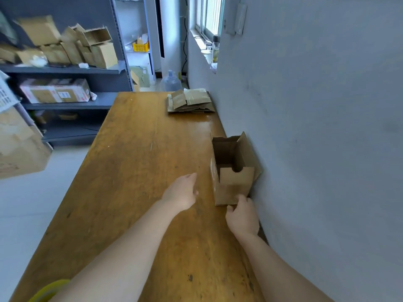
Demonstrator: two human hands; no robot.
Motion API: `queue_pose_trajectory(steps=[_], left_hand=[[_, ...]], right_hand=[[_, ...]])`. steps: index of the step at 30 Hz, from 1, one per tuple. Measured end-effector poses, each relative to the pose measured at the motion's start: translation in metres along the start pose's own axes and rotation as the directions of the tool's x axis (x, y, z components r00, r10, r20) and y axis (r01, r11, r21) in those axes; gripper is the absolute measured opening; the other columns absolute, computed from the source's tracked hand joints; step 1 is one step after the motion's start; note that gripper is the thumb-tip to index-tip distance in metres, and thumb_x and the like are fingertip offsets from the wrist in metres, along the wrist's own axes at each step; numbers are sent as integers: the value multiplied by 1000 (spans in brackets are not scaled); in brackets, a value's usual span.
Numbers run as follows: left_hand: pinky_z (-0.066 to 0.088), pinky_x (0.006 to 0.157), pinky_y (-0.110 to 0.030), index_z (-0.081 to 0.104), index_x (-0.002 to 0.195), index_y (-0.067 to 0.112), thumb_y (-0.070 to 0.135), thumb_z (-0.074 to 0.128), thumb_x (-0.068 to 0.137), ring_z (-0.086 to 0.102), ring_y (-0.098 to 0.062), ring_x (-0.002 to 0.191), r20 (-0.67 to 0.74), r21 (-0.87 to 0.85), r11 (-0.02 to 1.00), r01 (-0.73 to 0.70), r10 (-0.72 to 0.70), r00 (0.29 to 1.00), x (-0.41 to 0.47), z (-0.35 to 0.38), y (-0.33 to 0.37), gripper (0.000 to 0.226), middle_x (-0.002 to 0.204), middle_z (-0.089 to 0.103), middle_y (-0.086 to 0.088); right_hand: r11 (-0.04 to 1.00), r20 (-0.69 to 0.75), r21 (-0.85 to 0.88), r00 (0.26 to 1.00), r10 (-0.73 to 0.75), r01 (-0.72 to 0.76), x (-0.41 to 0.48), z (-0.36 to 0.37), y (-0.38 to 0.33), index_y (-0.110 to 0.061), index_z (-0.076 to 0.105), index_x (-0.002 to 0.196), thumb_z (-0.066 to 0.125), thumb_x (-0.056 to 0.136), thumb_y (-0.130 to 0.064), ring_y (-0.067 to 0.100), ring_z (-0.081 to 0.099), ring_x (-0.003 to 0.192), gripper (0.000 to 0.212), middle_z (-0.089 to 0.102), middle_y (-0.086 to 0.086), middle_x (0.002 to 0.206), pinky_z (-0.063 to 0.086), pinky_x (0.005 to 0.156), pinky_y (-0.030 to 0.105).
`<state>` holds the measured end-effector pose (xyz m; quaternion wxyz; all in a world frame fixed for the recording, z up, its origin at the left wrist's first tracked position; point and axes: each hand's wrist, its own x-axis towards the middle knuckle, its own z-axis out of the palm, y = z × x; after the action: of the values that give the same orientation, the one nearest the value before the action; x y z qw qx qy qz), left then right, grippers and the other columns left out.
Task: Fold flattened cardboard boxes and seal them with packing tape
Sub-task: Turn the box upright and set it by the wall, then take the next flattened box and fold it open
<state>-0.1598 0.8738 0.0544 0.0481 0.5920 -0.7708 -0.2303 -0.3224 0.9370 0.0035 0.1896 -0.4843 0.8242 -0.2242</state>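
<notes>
- An erected cardboard box (234,186) is seen standing upright on the wooden table (139,162), at its right edge and pressed against the grey wall (316,127); its top flaps are raised and the inside is exposed.
- The right hand (242,216) is placed at the near lower corner of the box, with curled fingers touching the near face and the thumb by the bottom edge; whether the cardboard is actually pinched cannot be told.
- The left hand (182,192) is held above the tabletop just left of the box, apart from it, with fingers loosely extended and nothing held.
- A stack of flattened boxes (189,101) is laid at the far end of the table, near the wall and well apart from the upright box.
- Folded and open cartons are piled on the grey metal shelving (72,70) to the left.
- A large water bottle (171,81) is set on the floor beyond the table, and a yellow crate (141,47) is kept on a farther shelf.
</notes>
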Motion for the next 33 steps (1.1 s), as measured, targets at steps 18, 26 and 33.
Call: queue_pose_trajectory(steps=[18,26,33], left_hand=[[43,88,-35,53,123,15,21,48,96,50,-22,116,-326,367,821,437,-327,887,-221,-100,-248,28,124,55,-2],[39,82,-32,54,114,13,14,51,92,48,-23,116,-379,348,807,478,-345,859,-323,-162,-367,23,119,55,-4],[38,83,-31,52,116,12,13,51,92,47,-24,116,-398,370,803,467,-318,861,-365,-210,-449,24,119,53,-4]], right_hand=[[600,377,-237,642,-668,764,-158,98,-238,-21,42,139,57,92,-30,26,34,132,50,42,4,138,29,107,40],[535,325,-313,617,-716,785,-257,143,-343,-22,40,139,53,95,-30,26,35,130,47,42,5,137,29,105,40],[546,295,-331,634,-715,769,-302,177,-414,-23,40,143,56,91,-27,25,36,132,54,43,4,141,31,107,39]])
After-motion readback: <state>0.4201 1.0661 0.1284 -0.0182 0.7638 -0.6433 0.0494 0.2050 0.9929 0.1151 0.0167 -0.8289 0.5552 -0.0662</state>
